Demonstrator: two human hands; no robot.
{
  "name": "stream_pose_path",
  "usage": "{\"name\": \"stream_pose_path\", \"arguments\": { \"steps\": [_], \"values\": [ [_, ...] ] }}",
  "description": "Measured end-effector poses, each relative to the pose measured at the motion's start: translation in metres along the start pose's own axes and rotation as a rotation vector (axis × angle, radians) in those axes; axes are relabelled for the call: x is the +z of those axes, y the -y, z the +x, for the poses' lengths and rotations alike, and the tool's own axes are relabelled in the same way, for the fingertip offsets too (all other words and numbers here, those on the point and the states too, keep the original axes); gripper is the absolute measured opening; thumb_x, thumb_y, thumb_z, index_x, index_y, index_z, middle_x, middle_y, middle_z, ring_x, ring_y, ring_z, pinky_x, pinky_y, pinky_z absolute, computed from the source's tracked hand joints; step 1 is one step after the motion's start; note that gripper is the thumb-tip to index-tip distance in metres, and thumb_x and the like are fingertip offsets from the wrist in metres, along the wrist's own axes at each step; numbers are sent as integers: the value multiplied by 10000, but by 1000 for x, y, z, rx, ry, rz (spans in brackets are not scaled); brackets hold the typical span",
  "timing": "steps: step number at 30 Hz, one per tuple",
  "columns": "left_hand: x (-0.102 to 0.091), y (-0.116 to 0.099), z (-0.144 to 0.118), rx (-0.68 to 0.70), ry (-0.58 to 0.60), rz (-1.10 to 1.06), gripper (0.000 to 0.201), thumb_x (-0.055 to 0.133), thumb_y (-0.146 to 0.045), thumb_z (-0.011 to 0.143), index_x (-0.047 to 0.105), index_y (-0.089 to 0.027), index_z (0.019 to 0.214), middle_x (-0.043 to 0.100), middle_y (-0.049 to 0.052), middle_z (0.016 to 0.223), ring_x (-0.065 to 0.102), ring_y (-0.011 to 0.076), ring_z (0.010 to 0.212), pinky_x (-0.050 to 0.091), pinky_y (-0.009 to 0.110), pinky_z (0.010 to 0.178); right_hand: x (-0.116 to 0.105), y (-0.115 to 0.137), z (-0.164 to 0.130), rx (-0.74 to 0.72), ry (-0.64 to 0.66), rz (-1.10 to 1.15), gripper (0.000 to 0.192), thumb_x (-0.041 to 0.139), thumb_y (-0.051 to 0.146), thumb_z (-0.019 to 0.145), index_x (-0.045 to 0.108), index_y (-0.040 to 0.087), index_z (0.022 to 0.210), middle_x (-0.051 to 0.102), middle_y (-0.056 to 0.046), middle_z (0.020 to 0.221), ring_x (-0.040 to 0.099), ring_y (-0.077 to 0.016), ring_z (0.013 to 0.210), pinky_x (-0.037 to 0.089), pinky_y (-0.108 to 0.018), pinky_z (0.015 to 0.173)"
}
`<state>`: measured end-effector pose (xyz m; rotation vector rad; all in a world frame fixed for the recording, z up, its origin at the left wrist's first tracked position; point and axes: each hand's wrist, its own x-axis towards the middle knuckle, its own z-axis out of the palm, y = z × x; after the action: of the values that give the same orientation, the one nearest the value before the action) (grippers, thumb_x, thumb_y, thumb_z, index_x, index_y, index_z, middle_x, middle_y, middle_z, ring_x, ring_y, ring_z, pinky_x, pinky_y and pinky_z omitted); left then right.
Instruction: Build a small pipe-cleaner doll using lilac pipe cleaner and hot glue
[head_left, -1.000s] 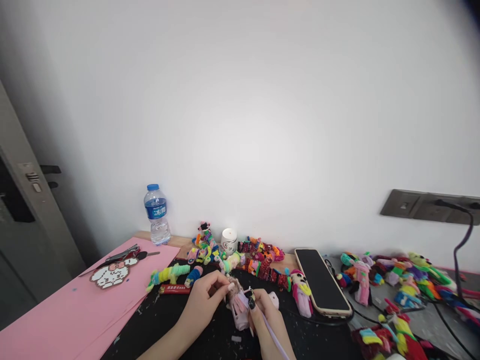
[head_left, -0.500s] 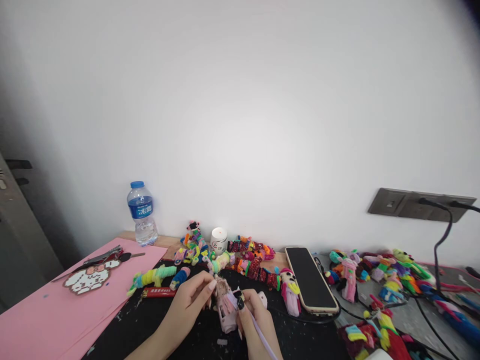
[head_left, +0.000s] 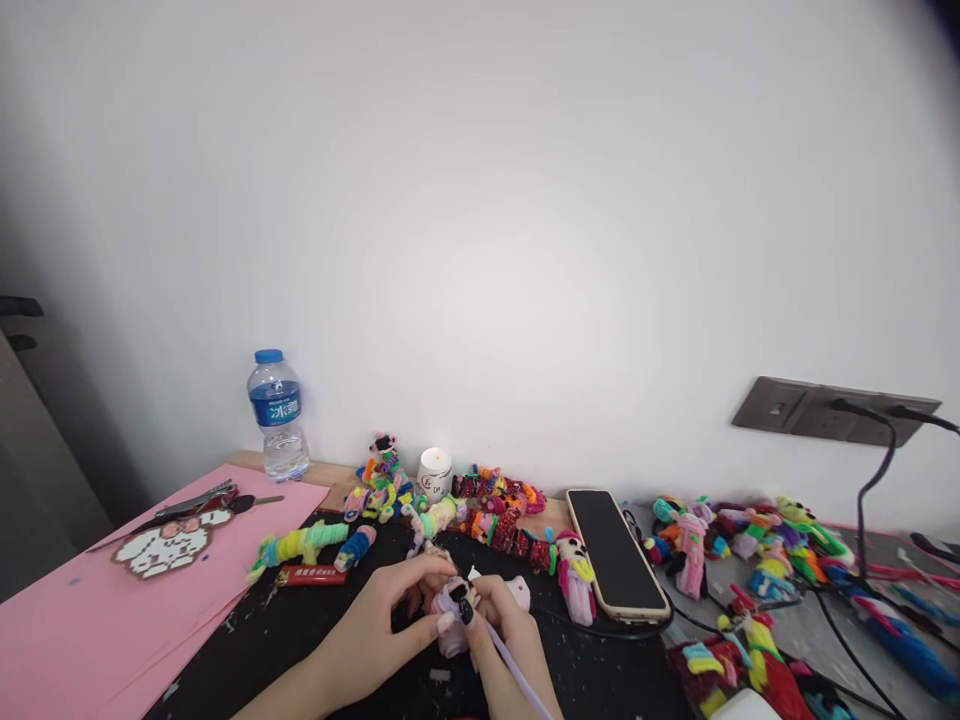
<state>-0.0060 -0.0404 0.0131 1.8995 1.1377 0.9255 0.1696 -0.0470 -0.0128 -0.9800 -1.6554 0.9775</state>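
Observation:
Between my two hands sits a pale pink and lilac pipe-cleaner figure (head_left: 450,642), partly hidden by the fingers. My left hand (head_left: 379,625) has its thumb and fingers closed around the figure's left side and top. My right hand (head_left: 506,640) pinches a lilac pipe cleaner (head_left: 514,672) against the figure, and its tail runs down past the palm toward the lower edge. Just beyond the right fingers lies a small pale pink piece (head_left: 519,593). A black mat (head_left: 300,640) is under both hands.
Finished pipe-cleaner dolls (head_left: 517,540) line the back, near a white paper cup (head_left: 435,474). To the right are a phone (head_left: 619,555), a pile of dolls (head_left: 772,560) and black cables (head_left: 879,490). A water bottle (head_left: 277,420) and pink paper (head_left: 82,640) are left.
My left thumb and fingers have moved right and closed around the figure, hiding more of it. My right hand stays near the same spot, holding the lilac pipe cleaner. The view has shifted slightly.

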Motion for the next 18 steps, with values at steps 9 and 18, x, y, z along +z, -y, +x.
{"name": "stream_pose_path", "arguments": {
  "steps": [9, 18],
  "values": [
    [1, -2, 1, -28, 43, -70, 326, 590, -358, 788, 593, -203, 1073, 653, 43, 934, 587, 190, 827, 469, 273, 727, 1, 1, -1, -17, 3, 23, 226, 510, 375, 852, 575, 160, 823, 459, 44, 550, 410, -106, 503, 313, -197, 484],
    [6, 9, 2, -15, 4, -267, 275, 614, -330, 776, 603, -199, 1017, 641, 45, 924, 598, 196, 845, 482, 293, 763, 4, -4, -3, 42, -46, 65, 230, 522, 378, 835, 526, 166, 924, 449, 51, 567, 448, -119, 520, 347, -207, 506]
  ]
}}
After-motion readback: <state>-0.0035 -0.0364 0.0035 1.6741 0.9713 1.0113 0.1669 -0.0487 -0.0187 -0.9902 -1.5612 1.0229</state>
